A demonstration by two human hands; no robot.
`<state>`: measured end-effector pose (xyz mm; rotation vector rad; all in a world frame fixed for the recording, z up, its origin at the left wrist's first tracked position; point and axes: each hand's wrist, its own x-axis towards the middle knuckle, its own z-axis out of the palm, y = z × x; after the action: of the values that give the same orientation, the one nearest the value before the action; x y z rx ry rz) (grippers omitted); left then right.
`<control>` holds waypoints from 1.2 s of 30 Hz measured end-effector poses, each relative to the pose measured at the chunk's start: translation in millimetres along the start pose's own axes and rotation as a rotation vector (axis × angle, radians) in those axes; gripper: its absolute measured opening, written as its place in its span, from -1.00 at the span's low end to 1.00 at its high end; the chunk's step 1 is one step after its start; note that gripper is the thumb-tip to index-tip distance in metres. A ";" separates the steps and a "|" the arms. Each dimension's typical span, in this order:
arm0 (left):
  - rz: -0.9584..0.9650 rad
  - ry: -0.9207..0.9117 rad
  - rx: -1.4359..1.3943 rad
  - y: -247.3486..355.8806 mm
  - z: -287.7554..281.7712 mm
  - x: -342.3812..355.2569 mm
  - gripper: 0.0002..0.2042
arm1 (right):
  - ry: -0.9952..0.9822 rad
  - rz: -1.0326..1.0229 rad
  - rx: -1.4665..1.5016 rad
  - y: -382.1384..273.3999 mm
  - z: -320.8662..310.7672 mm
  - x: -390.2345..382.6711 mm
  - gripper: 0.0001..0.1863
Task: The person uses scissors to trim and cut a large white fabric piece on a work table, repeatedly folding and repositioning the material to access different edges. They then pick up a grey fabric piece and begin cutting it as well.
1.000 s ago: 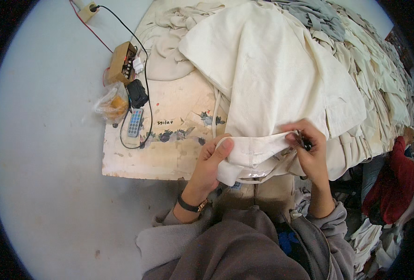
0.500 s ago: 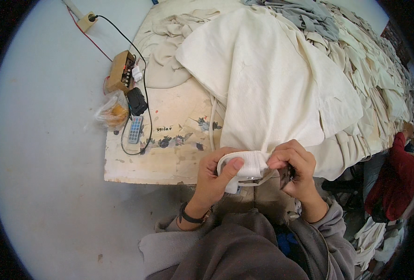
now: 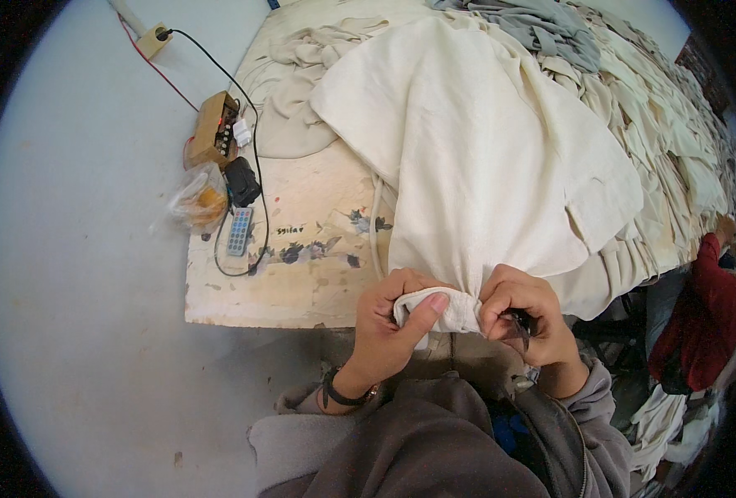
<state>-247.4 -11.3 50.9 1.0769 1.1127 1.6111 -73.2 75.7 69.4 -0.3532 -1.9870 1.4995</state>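
Note:
At the bottom end of a large cream garment (image 3: 476, 166), spread over the worktable (image 3: 227, 303), my left hand (image 3: 393, 324) grips a gathered, folded cream band (image 3: 459, 311), thumb pressed on top of it. Against the band's right end, my right hand (image 3: 521, 319) is curled with thumb and fingers pinching the fabric. A small dark tool (image 3: 515, 332) also sits inside its fingers, probably small snips, partly hidden. Folds of the garment run up from both hands across the table.
Heaped cream fabric (image 3: 658, 141) and grey cloth (image 3: 550, 33) cover the right and back. At left lie a remote (image 3: 239, 232), wooden electronics box (image 3: 214, 129), plastic bag (image 3: 202, 199), cables and a power strip (image 3: 154, 41). A person in red (image 3: 696, 315) is at far right.
Both hands moved down and closer together, toward the table's front edge. The band, stretched out a second ago, is bunched between them, and the garment is drawn narrow toward it.

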 end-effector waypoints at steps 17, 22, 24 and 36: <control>-0.041 -0.018 0.017 12.8 -4.0 3.3 -0.92 | 0.223 -0.417 -0.817 -9.1 -11.5 -2.3 -0.70; -0.058 -0.010 -0.068 11.0 -5.0 3.1 -0.90 | 0.238 -0.468 -0.881 -8.2 -13.1 -3.5 -0.72; -0.052 -0.007 -0.103 9.0 -5.5 3.3 -0.88 | 0.247 -0.481 -0.866 -6.3 -12.2 -4.0 -0.73; -0.077 -0.015 -0.150 5.2 -5.3 2.1 -0.81 | 0.245 -0.471 -0.653 2.7 -7.0 -0.1 -0.74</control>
<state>-253.9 -11.5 55.0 0.9355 0.9949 1.5963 -69.2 81.9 68.0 -0.2837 -2.1181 0.4762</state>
